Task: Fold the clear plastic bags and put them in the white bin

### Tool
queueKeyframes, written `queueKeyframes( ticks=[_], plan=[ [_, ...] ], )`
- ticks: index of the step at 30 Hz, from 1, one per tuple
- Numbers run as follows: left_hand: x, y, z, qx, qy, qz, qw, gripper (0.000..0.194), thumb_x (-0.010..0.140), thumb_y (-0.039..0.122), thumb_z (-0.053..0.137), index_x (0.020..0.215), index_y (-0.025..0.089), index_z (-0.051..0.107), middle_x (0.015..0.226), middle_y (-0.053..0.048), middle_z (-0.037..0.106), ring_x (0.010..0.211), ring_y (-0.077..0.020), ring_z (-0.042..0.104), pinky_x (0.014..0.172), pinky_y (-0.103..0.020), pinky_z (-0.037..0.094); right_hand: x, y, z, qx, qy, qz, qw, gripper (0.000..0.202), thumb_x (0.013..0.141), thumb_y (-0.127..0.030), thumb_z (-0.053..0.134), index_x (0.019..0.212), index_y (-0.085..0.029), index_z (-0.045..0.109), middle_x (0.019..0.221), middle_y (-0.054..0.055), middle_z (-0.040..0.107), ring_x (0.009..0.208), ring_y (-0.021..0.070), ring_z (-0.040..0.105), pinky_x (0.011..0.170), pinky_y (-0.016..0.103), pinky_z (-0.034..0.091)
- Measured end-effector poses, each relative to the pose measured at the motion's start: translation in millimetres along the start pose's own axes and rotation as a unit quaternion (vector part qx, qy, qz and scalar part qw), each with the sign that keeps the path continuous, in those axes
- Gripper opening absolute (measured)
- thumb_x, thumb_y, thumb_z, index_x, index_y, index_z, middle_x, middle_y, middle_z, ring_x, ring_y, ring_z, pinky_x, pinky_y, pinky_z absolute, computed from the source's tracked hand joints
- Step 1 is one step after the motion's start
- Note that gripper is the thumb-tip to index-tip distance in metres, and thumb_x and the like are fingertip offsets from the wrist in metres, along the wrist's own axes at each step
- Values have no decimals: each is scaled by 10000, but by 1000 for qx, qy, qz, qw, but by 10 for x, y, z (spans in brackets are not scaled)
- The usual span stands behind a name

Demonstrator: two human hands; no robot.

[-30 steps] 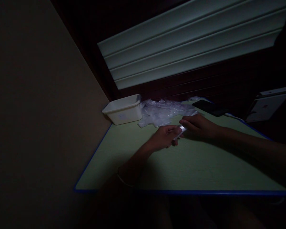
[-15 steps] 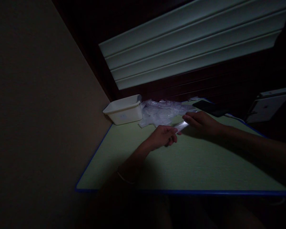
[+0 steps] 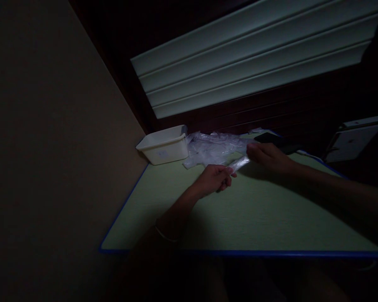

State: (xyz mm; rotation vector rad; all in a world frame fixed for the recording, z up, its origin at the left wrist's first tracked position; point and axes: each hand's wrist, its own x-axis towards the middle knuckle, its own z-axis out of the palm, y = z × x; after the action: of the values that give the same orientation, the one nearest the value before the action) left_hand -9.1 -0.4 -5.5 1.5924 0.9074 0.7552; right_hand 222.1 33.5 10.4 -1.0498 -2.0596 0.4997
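A narrow, shiny clear plastic bag is stretched between my two hands above the table. My left hand pinches its lower left end between thumb and fingers. At the upper right end my right hand is closed on it, the fingers partly hidden. Just behind lies a loose pile of clear plastic bags. It is too dark to make out whether anything is inside the held bag.
A white plastic bin stands at the table's back left corner, by the wall. The green table has a blue edge. A dark flat object lies at the back right. Beyond the right edge is a white boxy object.
My right hand has moved slightly up and to the right, so more of the plastic bag shows between my hands. My left hand has barely shifted.
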Motion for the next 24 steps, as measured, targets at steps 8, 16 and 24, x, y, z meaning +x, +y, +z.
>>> queueKeyframes(
  ticks=[8, 16, 24],
  plan=[
    [3, -15, 7, -13, -15, 4, 1000, 385, 873, 489, 550, 889, 114, 639, 591, 23, 561, 393, -48, 431, 381, -192, 295, -32, -109, 118, 20, -61, -4, 998, 509, 910, -620, 372, 628, -206, 463, 588, -16, 404, 555, 133, 384, 540, 285, 310],
    [2, -3, 2, -12, -3, 1, 1000, 401, 877, 487, 547, 876, 98, 646, 588, 19, 559, 391, -43, 435, 382, -192, 289, 11, -42, 36, 108, -5, 31, 994, 478, 893, -617, 441, 651, -206, 487, 604, -16, 431, 545, 125, 385, 526, 291, 312],
    [10, -8, -11, -19, -5, -6, 1000, 385, 880, 464, 548, 884, 91, 645, 588, 14, 571, 386, -49, 444, 375, -194, 295, 21, -41, 102, 221, -70, 113, 966, 397, 764, -580, 650, 766, -185, 607, 566, -27, 501, 489, 100, 407, 466, 261, 282]
  ],
)
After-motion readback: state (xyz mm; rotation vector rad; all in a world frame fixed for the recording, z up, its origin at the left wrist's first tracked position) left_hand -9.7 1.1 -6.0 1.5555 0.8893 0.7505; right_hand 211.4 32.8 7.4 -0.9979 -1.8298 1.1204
